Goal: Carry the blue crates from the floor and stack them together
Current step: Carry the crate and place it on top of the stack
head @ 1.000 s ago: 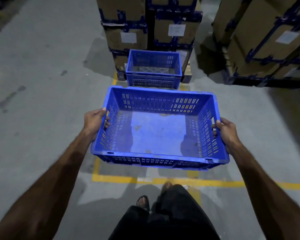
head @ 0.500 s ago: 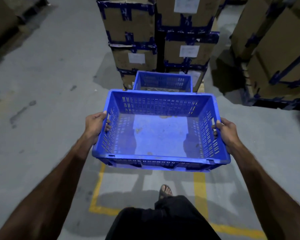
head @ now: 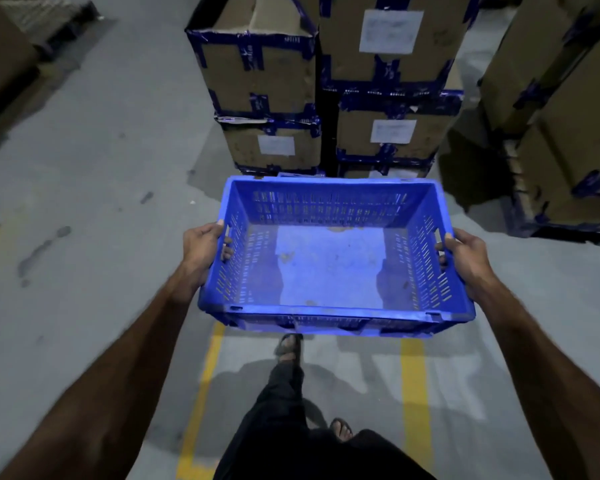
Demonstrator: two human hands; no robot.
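Observation:
I hold an empty blue slotted crate (head: 329, 268) level at about waist height in front of me. My left hand (head: 201, 245) grips its left end handle and my right hand (head: 465, 254) grips its right end handle. The other blue crate that stands on the floor ahead is almost wholly hidden behind the carried one; only a sliver of its rim (head: 300, 174) shows above the far edge.
Taped cardboard boxes (head: 267, 77) are stacked directly ahead, with more stacks on a pallet at the right (head: 565, 140) and at the far left. Yellow floor lines (head: 413, 386) run under me on grey concrete. My sandalled feet (head: 289, 346) show below the crate.
I have walked forward with the crate. The box stacks have drawn closer, and the floor crate, plainly visible before, has slipped behind the carried crate.

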